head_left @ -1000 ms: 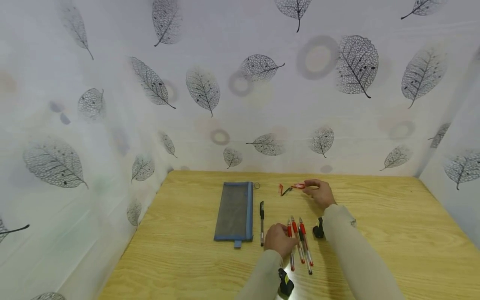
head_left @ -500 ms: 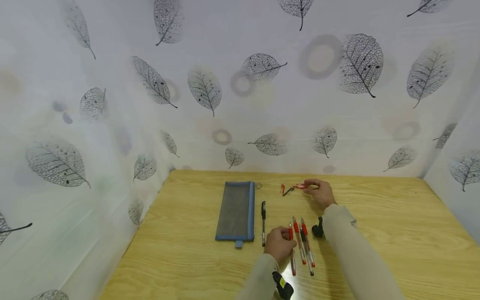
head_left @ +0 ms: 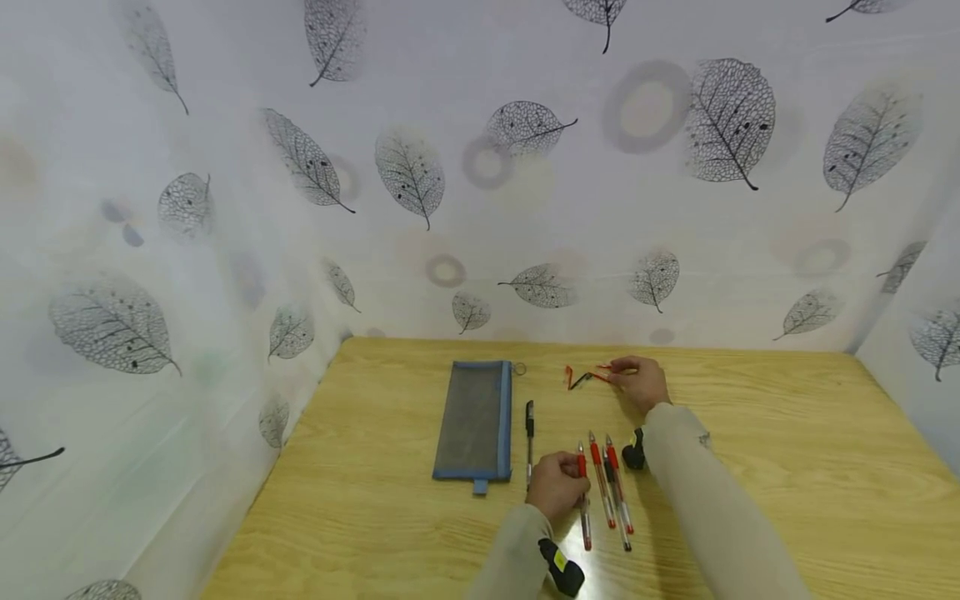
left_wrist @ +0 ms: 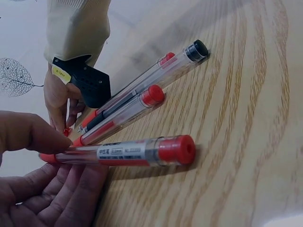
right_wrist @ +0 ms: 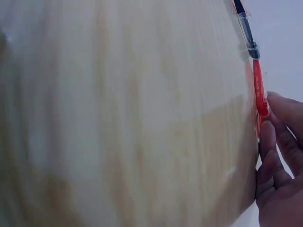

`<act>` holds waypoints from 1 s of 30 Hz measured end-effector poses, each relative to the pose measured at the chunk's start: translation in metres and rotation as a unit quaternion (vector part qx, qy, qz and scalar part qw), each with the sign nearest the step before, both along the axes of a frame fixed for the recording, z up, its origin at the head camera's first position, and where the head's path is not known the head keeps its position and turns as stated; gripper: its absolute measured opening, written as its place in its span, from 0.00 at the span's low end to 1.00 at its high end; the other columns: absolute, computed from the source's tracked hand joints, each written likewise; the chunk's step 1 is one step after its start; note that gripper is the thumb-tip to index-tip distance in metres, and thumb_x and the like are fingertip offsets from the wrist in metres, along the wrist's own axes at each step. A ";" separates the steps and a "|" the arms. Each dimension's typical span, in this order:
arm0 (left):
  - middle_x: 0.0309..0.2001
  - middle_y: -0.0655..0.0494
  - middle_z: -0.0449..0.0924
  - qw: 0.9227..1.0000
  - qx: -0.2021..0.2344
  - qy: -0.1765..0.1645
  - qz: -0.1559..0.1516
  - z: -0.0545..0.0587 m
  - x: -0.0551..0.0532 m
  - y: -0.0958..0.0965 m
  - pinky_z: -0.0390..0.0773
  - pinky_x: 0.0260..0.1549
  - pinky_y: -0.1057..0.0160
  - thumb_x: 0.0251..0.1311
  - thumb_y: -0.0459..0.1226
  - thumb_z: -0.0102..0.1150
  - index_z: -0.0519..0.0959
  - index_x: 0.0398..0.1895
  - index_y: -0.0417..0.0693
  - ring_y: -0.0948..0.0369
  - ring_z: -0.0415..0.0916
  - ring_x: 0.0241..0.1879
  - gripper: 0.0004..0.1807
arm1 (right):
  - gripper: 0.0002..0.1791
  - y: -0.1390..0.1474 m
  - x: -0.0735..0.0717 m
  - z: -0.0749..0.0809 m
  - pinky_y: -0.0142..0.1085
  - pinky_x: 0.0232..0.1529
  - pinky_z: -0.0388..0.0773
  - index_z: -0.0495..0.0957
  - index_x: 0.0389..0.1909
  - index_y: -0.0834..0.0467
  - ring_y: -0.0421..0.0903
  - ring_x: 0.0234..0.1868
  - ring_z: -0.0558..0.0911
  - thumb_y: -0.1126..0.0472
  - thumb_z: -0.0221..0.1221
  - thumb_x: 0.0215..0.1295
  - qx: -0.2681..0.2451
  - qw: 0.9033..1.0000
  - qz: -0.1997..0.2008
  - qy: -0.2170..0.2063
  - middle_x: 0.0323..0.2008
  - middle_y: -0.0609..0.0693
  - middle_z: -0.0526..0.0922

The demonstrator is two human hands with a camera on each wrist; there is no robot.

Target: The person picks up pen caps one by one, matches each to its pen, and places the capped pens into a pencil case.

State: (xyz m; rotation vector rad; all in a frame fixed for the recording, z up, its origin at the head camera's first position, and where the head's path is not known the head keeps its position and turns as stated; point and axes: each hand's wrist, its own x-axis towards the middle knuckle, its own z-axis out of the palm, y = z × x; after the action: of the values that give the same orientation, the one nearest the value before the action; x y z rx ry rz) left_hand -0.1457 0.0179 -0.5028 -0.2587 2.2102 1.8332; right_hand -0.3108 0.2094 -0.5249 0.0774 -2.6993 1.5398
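Note:
My left hand [head_left: 557, 485] pinches a clear-barrelled gel pen [left_wrist: 123, 153] with red ends between thumb and fingers. The pen is low over the wooden table, and its tip lies hidden by the fingers in the left wrist view. Just right of it lie two more red gel pens [head_left: 602, 483] and a black gel pen [head_left: 617, 500]. Farther back, my right hand [head_left: 639, 383] pinches the end of a red pen cap [right_wrist: 259, 92]. That cap's other end meets a black pen cap [right_wrist: 247, 33]. Another red pen cap [head_left: 568, 377] lies left of the black one.
A blue-edged grey mesh zip pouch [head_left: 472, 421] lies flat to the left, with a ring [head_left: 520, 368] at its upper corner. Between pouch and left hand lies a capped black pen [head_left: 529, 433]. Leaf-patterned sheeting [head_left: 420, 275] surrounds the wooden table [head_left: 360, 500].
The red caps at my right fingertips have spread apart, one now lined up against the black cap. My left hand keeps its pinch on the red gel pen, shifting only slightly.

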 end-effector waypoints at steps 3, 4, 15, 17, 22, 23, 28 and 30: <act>0.27 0.56 0.75 1.000 0.001 -0.002 -0.002 0.000 0.000 0.000 0.77 0.19 0.68 0.50 0.23 0.61 0.81 0.42 0.38 0.64 0.73 0.20 0.14 | 0.14 -0.001 -0.001 -0.001 0.52 0.46 0.77 0.81 0.47 0.67 0.61 0.46 0.80 0.64 0.63 0.63 0.010 1.000 -0.008 -0.002 0.47 0.66 0.81; 0.27 0.56 0.76 1.000 -0.001 -0.002 -0.004 -0.001 0.000 0.000 0.78 0.18 0.68 0.50 0.23 0.61 0.81 0.43 0.38 0.64 0.73 0.20 0.14 | 0.13 -0.001 -0.001 -0.001 0.52 0.46 0.77 0.82 0.46 0.67 0.61 0.46 0.80 0.64 0.63 0.63 0.012 1.000 -0.011 -0.004 0.47 0.65 0.81; 0.27 0.56 0.76 1.000 -0.011 -0.003 -0.010 0.002 0.001 -0.002 0.78 0.19 0.67 0.51 0.24 0.61 0.81 0.44 0.39 0.64 0.73 0.21 0.15 | 0.15 -0.006 0.006 0.009 0.52 0.48 0.77 0.80 0.49 0.69 0.62 0.48 0.78 0.65 0.61 0.64 0.023 0.998 0.006 -0.053 0.49 0.67 0.80; 0.27 0.57 0.76 1.000 -0.019 0.002 -0.014 0.003 0.001 -0.003 0.78 0.19 0.67 0.51 0.24 0.61 0.81 0.44 0.38 0.64 0.74 0.22 0.15 | 0.15 -0.005 0.005 0.008 0.52 0.48 0.77 0.80 0.49 0.69 0.62 0.48 0.78 0.64 0.62 0.64 0.037 0.998 0.012 -0.055 0.49 0.67 0.80; 0.28 0.57 0.76 1.000 -0.009 -0.002 -0.016 0.004 0.001 -0.003 0.78 0.20 0.67 0.52 0.23 0.60 0.81 0.45 0.37 0.64 0.74 0.23 0.15 | 0.15 -0.002 0.007 0.008 0.53 0.46 0.77 0.81 0.46 0.69 0.62 0.46 0.79 0.63 0.62 0.64 0.066 0.996 0.030 -0.049 0.47 0.67 0.80; 0.28 0.56 0.76 1.000 -0.003 -0.005 -0.015 0.005 0.001 -0.003 0.79 0.20 0.67 0.52 0.23 0.60 0.81 0.45 0.37 0.64 0.74 0.23 0.15 | 0.15 -0.001 0.007 0.008 0.52 0.45 0.77 0.81 0.46 0.69 0.62 0.46 0.79 0.63 0.62 0.64 0.071 0.996 0.033 -0.045 0.46 0.67 0.81; 0.30 0.55 0.75 1.000 0.024 -0.013 -0.010 0.004 0.002 -0.003 0.80 0.20 0.66 0.53 0.22 0.59 0.80 0.47 0.36 0.63 0.74 0.23 0.16 | 0.14 0.000 0.011 0.008 0.51 0.45 0.76 0.81 0.46 0.69 0.59 0.45 0.79 0.62 0.60 0.66 0.074 0.996 0.037 -0.039 0.44 0.65 0.81; 0.30 0.54 0.75 0.999 0.035 -0.013 -0.010 0.003 0.001 -0.004 0.80 0.21 0.65 0.54 0.22 0.59 0.79 0.48 0.36 0.63 0.74 0.23 0.16 | 0.14 0.000 0.012 0.008 0.51 0.45 0.75 0.81 0.46 0.69 0.60 0.45 0.78 0.62 0.60 0.67 0.069 0.996 0.036 -0.035 0.45 0.65 0.80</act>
State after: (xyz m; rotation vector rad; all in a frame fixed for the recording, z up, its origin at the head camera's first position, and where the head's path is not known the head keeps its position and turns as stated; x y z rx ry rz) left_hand -0.1443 0.0143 -0.5000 -0.2443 2.1184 1.8812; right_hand -0.2985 0.2094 -0.5172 0.1269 -2.8859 1.3976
